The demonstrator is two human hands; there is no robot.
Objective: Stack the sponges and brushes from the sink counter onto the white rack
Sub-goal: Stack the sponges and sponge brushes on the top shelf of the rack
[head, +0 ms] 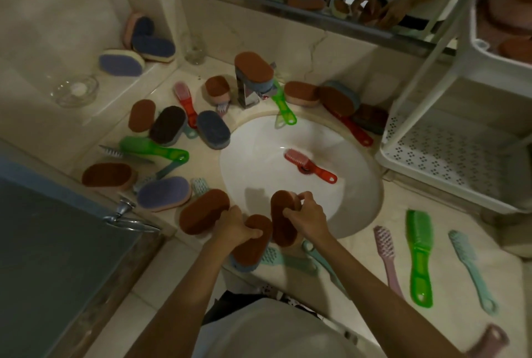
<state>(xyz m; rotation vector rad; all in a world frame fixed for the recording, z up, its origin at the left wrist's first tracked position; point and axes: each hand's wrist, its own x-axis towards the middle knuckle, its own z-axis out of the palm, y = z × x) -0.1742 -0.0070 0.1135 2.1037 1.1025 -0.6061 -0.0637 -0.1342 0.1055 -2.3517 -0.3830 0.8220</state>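
Note:
At the sink's near rim my left hand (pixel 234 225) grips a brown-topped sponge with a blue base (pixel 252 245). Beside it my right hand (pixel 306 218) holds a brown sponge with a pink base (pixel 282 220) tilted on its edge. Another brown sponge (pixel 203 210) lies just left of my left hand. Several more sponges and brushes lie around the basin, and a red brush (pixel 309 164) lies inside the white sink (pixel 259 150). The white rack (pixel 449 153) stands at the right, with its perforated lower shelf bare and pink and brown sponges (pixel 509 12) on an upper shelf.
A chrome faucet (pixel 249 95) with a sponge on top stands behind the basin. On the counter to the right lie pink (pixel 387 256), green (pixel 420 256) and teal (pixel 472 268) brushes. A glass dish (pixel 76 89) sits at the left. A door handle (pixel 123 213) juts at the left.

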